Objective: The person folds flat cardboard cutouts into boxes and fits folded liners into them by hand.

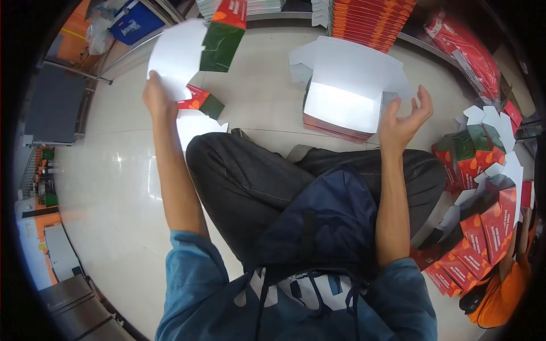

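A carton, white inside with red and green outside, is held by its edge in the left hand above the floor. The right hand is spread wide and empty beside a stack of cartons set on the floor before the crossed legs; whether the stack is touched cannot be told.

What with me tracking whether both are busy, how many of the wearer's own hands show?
2: the left hand holds a carton; the right hand, fingers spread, is by the carton stack.
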Demonstrator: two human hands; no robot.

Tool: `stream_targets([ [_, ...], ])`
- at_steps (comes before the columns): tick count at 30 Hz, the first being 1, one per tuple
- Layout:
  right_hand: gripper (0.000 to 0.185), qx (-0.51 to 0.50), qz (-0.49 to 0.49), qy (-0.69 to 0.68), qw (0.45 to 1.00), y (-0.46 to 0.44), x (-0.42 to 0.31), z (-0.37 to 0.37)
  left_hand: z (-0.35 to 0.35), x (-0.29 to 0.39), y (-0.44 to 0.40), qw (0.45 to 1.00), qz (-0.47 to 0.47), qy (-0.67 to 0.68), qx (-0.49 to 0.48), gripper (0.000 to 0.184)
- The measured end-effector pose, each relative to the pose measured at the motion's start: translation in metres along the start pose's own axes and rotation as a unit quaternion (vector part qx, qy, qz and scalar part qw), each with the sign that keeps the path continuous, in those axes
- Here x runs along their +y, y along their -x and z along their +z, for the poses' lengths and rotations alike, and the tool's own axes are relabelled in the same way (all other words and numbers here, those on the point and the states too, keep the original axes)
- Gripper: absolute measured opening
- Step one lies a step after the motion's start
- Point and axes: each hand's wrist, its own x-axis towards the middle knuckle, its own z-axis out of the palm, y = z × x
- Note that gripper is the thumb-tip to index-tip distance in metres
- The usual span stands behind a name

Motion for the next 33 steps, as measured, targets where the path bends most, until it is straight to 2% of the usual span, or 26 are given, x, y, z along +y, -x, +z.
stream_targets([
  [2,0.045,-0.018,-0.045,-0.091,0.995,0.000,-0.018,0.002,-0.012,0.022,0.019,0.991,-0.049,0.122,0.001,0.035],
  [3,0.040,-0.027,-0.068,-0.138,0.988,0.001,-0.029,0.004,-0.019,0.024,0.026,0.988,-0.067,0.138,-0.018,0.034],
  [4,0.032,-0.067,0.023,-0.257,0.964,0.004,-0.052,0.010,-0.025,0.024,0.034,0.984,-0.087,0.152,-0.037,0.034],
  [5,0.025,-0.106,0.114,-0.368,0.917,0.009,-0.078,0.017,-0.030,0.023,0.041,0.978,-0.108,0.166,-0.058,0.034],
  [6,0.020,-0.194,0.154,-0.414,0.876,0.009,-0.099,0.024,-0.035,0.019,0.047,0.974,-0.133,0.157,-0.089,0.032],
  [7,0.017,-0.278,0.192,-0.454,0.825,0.009,-0.115,0.033,-0.024,0.020,0.067,0.975,-0.152,0.139,-0.077,0.025],
  [9,0.017,-0.366,0.176,-0.452,0.794,0.009,-0.135,0.056,-0.007,0.013,0.084,0.952,-0.218,0.201,-0.073,0.020],
  [11,0.011,-0.365,0.162,-0.550,0.734,0.005,-0.155,0.071,0.002,0.006,0.104,0.913,-0.202,0.275,-0.222,0.018],
  [12,0.008,-0.363,0.155,-0.595,0.701,0.002,-0.163,0.074,0.011,0.007,0.115,0.916,-0.247,0.281,-0.147,0.018],
  [15,0.004,-0.512,0.181,-0.573,0.614,-0.011,-0.182,0.060,-0.001,-0.013,0.115,0.866,-0.253,0.276,-0.332,0.023],
  [16,0.004,-0.541,0.169,-0.549,0.614,-0.009,-0.181,0.057,-0.003,-0.012,0.123,0.897,-0.249,0.256,-0.262,0.049],
  [17,0.006,-0.569,0.155,-0.525,0.614,-0.008,-0.181,0.055,-0.003,-0.010,0.130,0.901,-0.232,0.256,-0.262,0.051],
  [19,0.007,-0.606,0.085,-0.442,0.656,-0.005,-0.176,0.055,-0.001,-0.002,0.143,0.909,-0.197,0.256,-0.264,0.054],
  [20,0.009,-0.589,0.088,-0.451,0.665,-0.001,-0.174,0.054,0.002,0.010,0.153,0.922,-0.198,0.219,-0.250,0.049],
  [21,0.010,-0.601,0.120,-0.489,0.621,0.002,-0.174,0.053,0.010,0.026,0.165,0.933,-0.199,0.182,-0.236,0.044],
  [23,0.014,-0.613,0.178,-0.563,0.525,0.008,-0.175,0.050,-0.001,0.011,0.162,0.943,-0.175,0.132,-0.251,0.042],
  [24,0.029,-0.625,0.164,-0.568,0.510,-0.001,-0.179,0.040,-0.008,0.003,0.158,0.947,-0.161,0.105,-0.258,0.040],
  [27,0.044,-0.616,0.158,-0.509,0.580,-0.002,-0.176,0.038,-0.020,-0.010,0.150,0.955,-0.126,0.050,-0.263,0.038],
  [28,0.043,-0.598,0.175,-0.504,0.599,0.001,-0.173,0.039,-0.021,-0.011,0.150,0.958,-0.117,0.038,-0.259,0.038],
  [31,0.046,-0.474,0.235,-0.537,0.657,0.002,-0.163,0.026,-0.020,-0.006,0.148,0.967,-0.088,0.010,-0.241,0.037],
  [33,0.051,-0.447,0.268,-0.518,0.678,-0.013,-0.143,0.004,-0.019,-0.003,0.141,0.972,-0.063,-0.005,-0.227,0.036],
])
